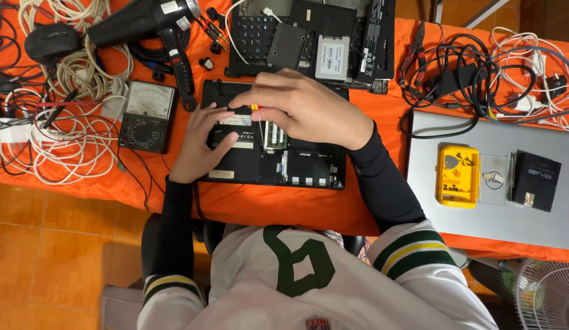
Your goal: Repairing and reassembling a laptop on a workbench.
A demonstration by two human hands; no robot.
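- White shirt with green and yellow stripes and black sleeves sits closest to the camera.
- Right hand is closed around a small screwdriver with an orange and yellow handle. Its thin metal tip points down into the open laptop.
- Left hand lies flat on the laptop's left side, fingers spread, holding nothing.
- That black laptop is upside down, its cover off, in the middle of the orange table cloth.
- A black meter with a dial sits just left of the laptop.
- A black hair dryer lies above the meter, next to white cables.
- A grey closed laptop lies at the right, with a yellow case on top.
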